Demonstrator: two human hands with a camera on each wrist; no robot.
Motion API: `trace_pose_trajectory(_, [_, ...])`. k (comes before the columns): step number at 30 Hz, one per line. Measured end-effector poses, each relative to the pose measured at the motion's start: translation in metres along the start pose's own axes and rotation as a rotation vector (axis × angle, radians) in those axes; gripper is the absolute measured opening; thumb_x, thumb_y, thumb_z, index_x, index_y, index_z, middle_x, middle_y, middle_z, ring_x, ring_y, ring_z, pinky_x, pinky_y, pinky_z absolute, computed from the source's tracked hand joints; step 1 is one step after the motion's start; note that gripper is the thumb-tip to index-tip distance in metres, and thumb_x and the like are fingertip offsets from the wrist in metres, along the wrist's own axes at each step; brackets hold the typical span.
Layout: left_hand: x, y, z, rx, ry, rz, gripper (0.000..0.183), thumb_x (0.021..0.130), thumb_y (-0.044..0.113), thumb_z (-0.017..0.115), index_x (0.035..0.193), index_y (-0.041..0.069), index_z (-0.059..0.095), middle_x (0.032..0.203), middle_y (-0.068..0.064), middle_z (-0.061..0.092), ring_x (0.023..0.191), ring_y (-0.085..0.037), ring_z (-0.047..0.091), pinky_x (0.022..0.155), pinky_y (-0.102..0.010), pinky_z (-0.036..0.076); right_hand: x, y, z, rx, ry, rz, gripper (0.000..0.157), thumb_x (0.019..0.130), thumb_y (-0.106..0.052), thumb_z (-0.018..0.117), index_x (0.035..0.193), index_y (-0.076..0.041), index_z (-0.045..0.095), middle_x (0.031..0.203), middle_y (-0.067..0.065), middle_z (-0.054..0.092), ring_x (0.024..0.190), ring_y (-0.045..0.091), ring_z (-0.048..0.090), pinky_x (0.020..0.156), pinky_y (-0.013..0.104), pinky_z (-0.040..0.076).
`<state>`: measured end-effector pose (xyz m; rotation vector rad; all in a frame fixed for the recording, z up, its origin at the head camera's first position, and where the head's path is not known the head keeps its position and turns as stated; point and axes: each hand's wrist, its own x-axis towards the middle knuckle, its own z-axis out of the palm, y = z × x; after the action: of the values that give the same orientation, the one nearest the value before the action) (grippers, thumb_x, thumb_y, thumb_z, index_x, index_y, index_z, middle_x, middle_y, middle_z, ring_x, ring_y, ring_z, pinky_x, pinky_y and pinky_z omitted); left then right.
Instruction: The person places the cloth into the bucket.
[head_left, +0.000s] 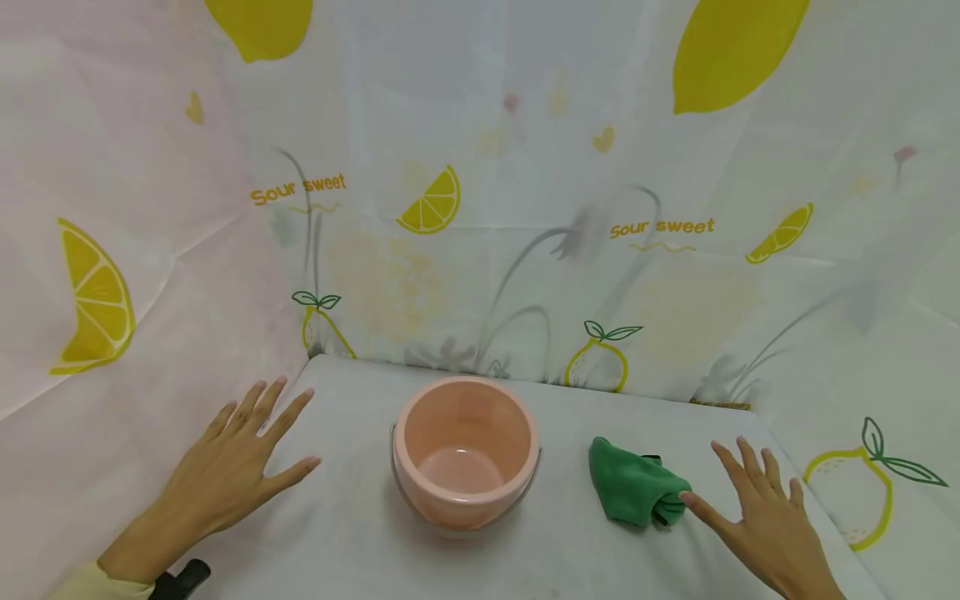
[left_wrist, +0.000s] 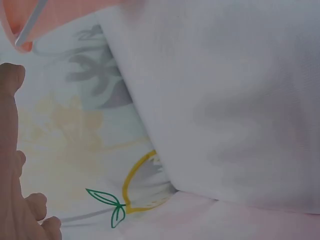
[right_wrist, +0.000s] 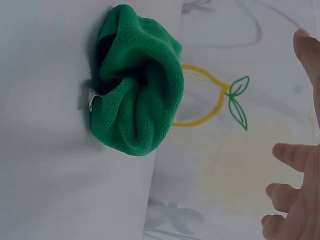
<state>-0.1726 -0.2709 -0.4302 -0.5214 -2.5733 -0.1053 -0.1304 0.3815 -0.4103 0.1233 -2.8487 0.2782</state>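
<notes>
Both hands apart, fingers spread and fairly straight, neither gripping a thing. Left hand [head_left: 228,467] hovers left of the bucket [head_left: 467,501], back of hand up, thumb toward the bucket, clear gap between. Right hand [head_left: 772,521] sits just right of the cloth [head_left: 633,483], fingers pointing forward. Head view: thumb tip overlaps cloth's right edge; right wrist view: gap between them, so no grip.

Bucket: pink, upright, middle of the white surface [head_left: 322,533], between the two hands, mouth facing up, inside bottom visible. Thin metal handle [head_left: 537,468] hangs down round the front. Left wrist view catches only part of bucket and handle, top left corner.

Cloth: green, fuzzy, bunched in folds, on the surface to the right of the bucket, apart from it. White tag [right_wrist: 92,99] pokes out of one side in right wrist view.

Backdrop [head_left: 480,283] behind and at the sides: pale fabric, yellow lemons, lemon slices, grey plant shapes, "Sour sweet" printed twice. Light yellow sleeve [head_left: 90,582] at left forearm, black item [head_left: 186,578] beside that wrist, partly out of frame.
</notes>
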Motion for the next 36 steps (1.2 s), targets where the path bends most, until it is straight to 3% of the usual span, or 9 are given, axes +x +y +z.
trace_pose_trajectory(2, [0.0,0.001,0.0,-0.009,-0.001,0.0,0.092,0.092,0.064,0.065,0.165,0.026,0.025,0.162,-0.022,0.033,0.15,-0.042,0.028,0.124,-0.057,0.013,0.001,-0.001,-0.001,0.013,-0.03,0.016,0.088,0.096,-0.06,0.063,0.159,-0.006,0.033,0.162,0.033,0.022,0.147,0.06,0.012,0.11,0.08,0.002])
trace_pose_trajectory(4, [0.001,0.003,0.0,-0.035,-0.014,-0.008,0.091,0.093,0.062,0.065,0.165,0.024,0.025,0.161,-0.023,0.035,0.15,-0.041,0.028,0.122,-0.058,0.018,0.002,-0.003,-0.002,0.023,-0.059,0.045,0.089,0.096,-0.062,0.062,0.159,-0.007,0.033,0.161,0.032,0.026,0.144,0.06,0.02,0.106,0.081,0.02])
trace_pose_trajectory(7, [0.003,0.008,0.001,-0.122,-0.031,-0.048,0.084,0.095,0.057,0.066,0.162,0.018,0.034,0.156,-0.026,0.043,0.146,-0.044,0.035,0.113,-0.063,0.032,0.004,-0.007,0.0,0.046,-0.107,0.105,0.089,0.095,-0.066,0.06,0.157,-0.007,0.036,0.154,0.032,0.038,0.128,0.055,0.048,0.083,0.069,0.049])
trace_pose_trajectory(9, [0.004,0.012,0.0,-0.2,-0.044,-0.093,0.076,0.097,0.053,0.066,0.158,0.014,0.042,0.15,-0.027,0.049,0.139,-0.046,0.043,0.104,-0.066,0.04,0.006,-0.01,0.004,0.054,-0.122,0.132,0.088,0.094,-0.069,0.059,0.155,-0.007,0.039,0.147,0.033,0.046,0.116,0.052,0.058,0.068,0.061,0.054])
trace_pose_trajectory(11, [0.006,0.016,0.001,-0.274,-0.048,-0.135,0.068,0.099,0.05,0.065,0.151,0.01,0.05,0.145,-0.025,0.055,0.132,-0.047,0.05,0.098,-0.067,0.044,0.007,-0.013,0.01,0.07,-0.124,0.144,0.088,0.093,-0.069,0.06,0.153,-0.007,0.043,0.141,0.033,0.052,0.109,0.05,0.062,0.064,0.056,0.055])
trace_pose_trajectory(14, [0.009,0.025,0.002,-0.362,-0.046,-0.171,0.059,0.101,0.047,0.064,0.145,0.008,0.056,0.138,-0.019,0.062,0.124,-0.042,0.059,0.096,-0.065,0.048,0.007,-0.016,0.022,0.097,-0.113,0.134,0.087,0.092,-0.069,0.063,0.15,-0.007,0.047,0.143,0.032,0.052,0.12,0.056,0.051,0.071,0.065,0.054])
trace_pose_trajectory(21, [0.022,0.045,0.012,-0.607,-0.014,-0.204,0.049,0.102,0.038,0.066,0.145,0.016,0.057,0.13,-0.006,0.066,0.108,-0.025,0.065,0.085,-0.048,0.056,0.009,-0.021,0.049,0.127,-0.149,0.129,0.093,0.089,-0.067,0.068,0.153,-0.005,0.039,0.152,0.04,0.025,0.126,0.069,0.031,0.083,0.082,0.042])
trace_pose_trajectory(27, [0.031,0.058,0.025,-0.766,-0.024,-0.189,0.047,0.102,0.034,0.067,0.146,0.027,0.052,0.13,0.001,0.064,0.104,-0.017,0.066,0.082,-0.035,0.058,0.014,-0.025,0.061,0.194,-0.212,0.159,0.097,0.09,-0.066,0.066,0.156,-0.005,0.03,0.153,0.044,0.021,0.125,0.075,0.03,0.09,0.085,0.036])
trace_pose_trajectory(36, [0.039,0.078,0.038,-0.897,-0.081,-0.101,0.053,0.101,0.032,0.068,0.15,0.035,0.046,0.135,0.007,0.06,0.115,-0.017,0.062,0.087,-0.034,0.057,0.026,-0.033,0.074,0.263,-0.287,0.2,0.099,0.09,-0.067,0.066,0.158,-0.006,0.028,0.153,0.044,0.021,0.127,0.075,0.031,0.092,0.083,0.038])
